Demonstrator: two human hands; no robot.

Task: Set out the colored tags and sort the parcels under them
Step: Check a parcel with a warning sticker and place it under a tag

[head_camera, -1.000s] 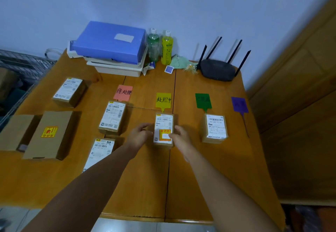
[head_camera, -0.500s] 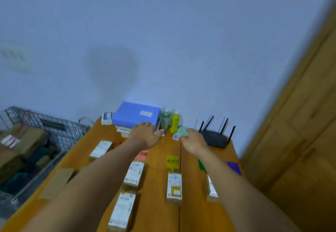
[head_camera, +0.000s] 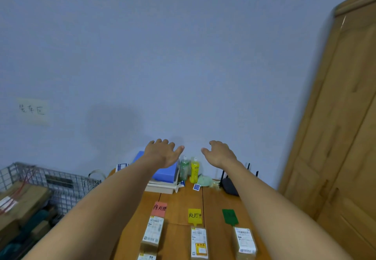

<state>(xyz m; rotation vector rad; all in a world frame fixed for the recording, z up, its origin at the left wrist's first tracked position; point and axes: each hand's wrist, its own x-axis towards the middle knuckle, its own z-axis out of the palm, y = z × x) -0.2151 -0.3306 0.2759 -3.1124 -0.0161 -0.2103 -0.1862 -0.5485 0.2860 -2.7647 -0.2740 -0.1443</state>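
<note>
While the head camera tilts up toward a pale blue wall, both arms stretch forward above the wooden table [head_camera: 179, 204] — the left hand [head_camera: 162, 153] and the right hand [head_camera: 219, 153] raised palm-down, fingers spread apart and holding nothing, well clear of everything below. On the tabletop beneath them three colored tags lie in a row: a pink tag [head_camera: 159, 208] with handwritten characters, a yellow tag [head_camera: 195, 216] also written on, and a green tag [head_camera: 230, 217] whose face is too dark to read. A labeled parcel [head_camera: 153, 233] sits just below the pink tag, a second parcel [head_camera: 199, 243] carrying a yellow sticker lies just below the yellow tag, and a third parcel [head_camera: 245, 241] rests below the green one — each in line with its tag. At the far edge of the table a blue folder [head_camera: 164, 173] tops a white tray, beside a green bottle [head_camera: 184, 168] and a yellow bottle [head_camera: 194, 170]; a black router [head_camera: 228, 186] stands to the right, partly behind the right forearm. A wire basket [head_camera: 50, 180] holding cardboard boxes sits left of the table, and a paper note [head_camera: 32, 111] with handwriting is stuck to the wall.
</note>
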